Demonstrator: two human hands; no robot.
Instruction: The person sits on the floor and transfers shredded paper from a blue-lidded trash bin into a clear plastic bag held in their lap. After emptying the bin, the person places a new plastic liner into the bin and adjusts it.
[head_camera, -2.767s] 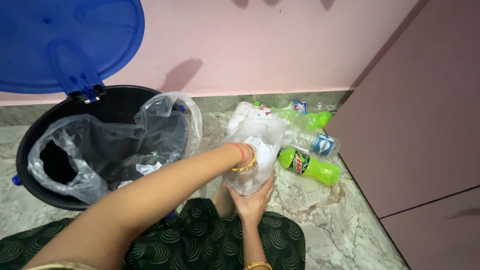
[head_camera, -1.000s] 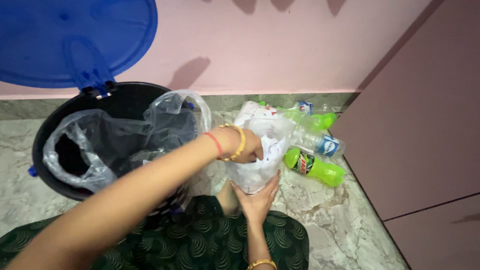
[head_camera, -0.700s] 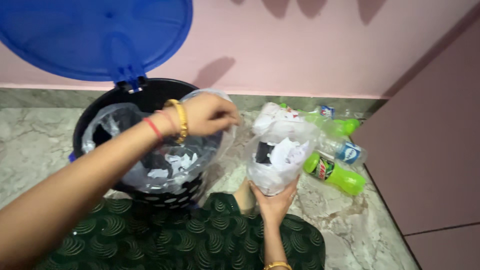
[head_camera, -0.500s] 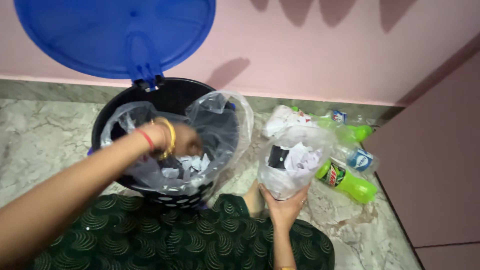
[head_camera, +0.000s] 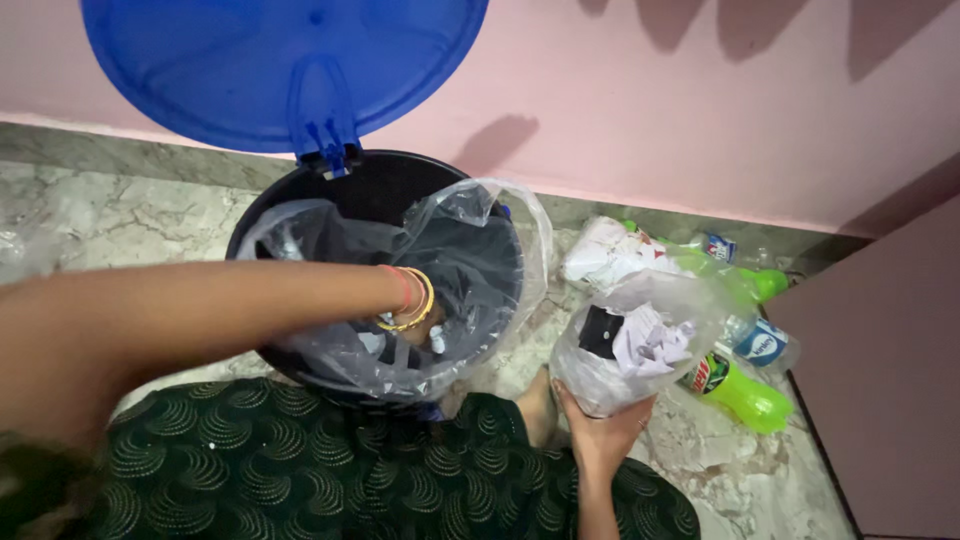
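A clear bag of crumpled paper waste (head_camera: 640, 345) stands on the marble floor (head_camera: 120, 215), cupped from below by the right hand (head_camera: 603, 433). The left hand (head_camera: 415, 325), at the bag's mouth a second ago, now reaches deep into the lined black bin (head_camera: 385, 190); its grip cannot be made out. Green bottles (head_camera: 740, 385) lie alongside.

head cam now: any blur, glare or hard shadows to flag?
Head view: the near left forearm at the lower left edge is soft and out of focus; the bin and the clear bag of waste in the right hand are sharp. Mild sheen on the bin liner and green bottle, nothing blown out. Soft dark shadows fall on the pink wall. The left hand is sunk in the liner.
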